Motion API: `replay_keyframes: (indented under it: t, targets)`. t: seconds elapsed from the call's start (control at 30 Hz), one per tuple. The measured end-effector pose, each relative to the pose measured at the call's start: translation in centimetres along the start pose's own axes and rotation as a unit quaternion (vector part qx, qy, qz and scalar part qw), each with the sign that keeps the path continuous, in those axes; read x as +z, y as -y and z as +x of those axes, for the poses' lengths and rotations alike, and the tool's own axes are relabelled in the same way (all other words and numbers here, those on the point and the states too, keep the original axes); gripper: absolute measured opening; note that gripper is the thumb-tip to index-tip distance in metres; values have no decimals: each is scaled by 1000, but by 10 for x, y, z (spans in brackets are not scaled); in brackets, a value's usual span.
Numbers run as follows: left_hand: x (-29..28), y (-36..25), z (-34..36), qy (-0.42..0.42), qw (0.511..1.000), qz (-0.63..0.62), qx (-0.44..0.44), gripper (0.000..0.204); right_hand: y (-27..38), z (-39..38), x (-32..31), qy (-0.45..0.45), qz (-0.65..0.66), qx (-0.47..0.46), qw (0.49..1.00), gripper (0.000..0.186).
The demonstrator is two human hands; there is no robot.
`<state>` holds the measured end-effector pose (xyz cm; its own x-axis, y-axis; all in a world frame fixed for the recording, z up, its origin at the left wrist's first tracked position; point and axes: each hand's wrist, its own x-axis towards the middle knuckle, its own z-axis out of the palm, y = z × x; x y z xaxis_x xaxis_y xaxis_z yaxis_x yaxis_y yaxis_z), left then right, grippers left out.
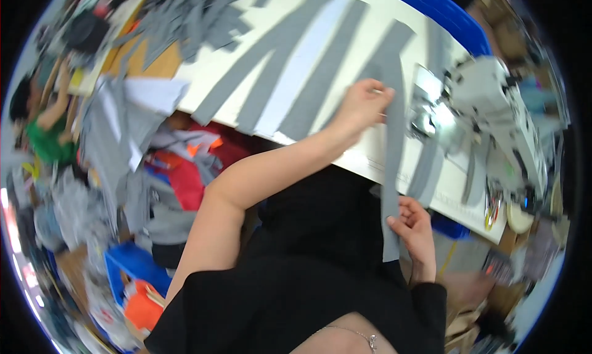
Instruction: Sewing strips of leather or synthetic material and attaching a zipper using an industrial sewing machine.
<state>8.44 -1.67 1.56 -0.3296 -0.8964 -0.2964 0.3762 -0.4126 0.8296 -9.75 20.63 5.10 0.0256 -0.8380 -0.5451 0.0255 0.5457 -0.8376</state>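
A long grey fabric strip (393, 156) stretches between my hands in front of the sewing machine (493, 95). Its upper part is pinched between the fingertips of my left hand (365, 110), over the white table (361, 153). Near the lower end, past the table's front edge, my right hand (416, 229) grips the strip between thumb and fingers. More grey strips (330, 64) lie fanned out left of my left hand, with a white strip (302, 61) among them. Another grey strip (427, 172) runs beneath the machine's needle area, which is blurred by glare.
Heaped grey cut pieces (191, 18) cover the far left of the table. A blue rim (444, 12) curves along its far edge. Small tools (492, 209) lie at the right corner. Cloth and a blue crate (126, 264) sit low at left. Another person in green (52, 138) works farther left.
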Motion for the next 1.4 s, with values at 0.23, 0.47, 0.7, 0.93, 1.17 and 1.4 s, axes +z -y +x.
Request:
replay_keyframes:
  t: [0.23,0.47,0.7,0.93,1.17,1.4]
  targets:
    - [11,-6,-32,120,985,68,-101,17,20,-21,-4,3,-259,-14,966,36]
    - [33,11,-54,217,971,74,-72,18,35,41,27,-249,-128,-286,916,20]
    - [61,-1,-44,161,984,67,-26,20,33,32,8,-187,-58,-261,945,18]
    - [82,11,-44,152,982,116,-13,15,28,35,-2,-322,-86,-363,870,27]
    - [98,18,-55,137,985,72,-77,13,33,43,-11,-470,-281,-417,725,21]
    - [75,16,-40,228,959,133,-98,15,26,43,-10,-399,-146,-359,831,17]
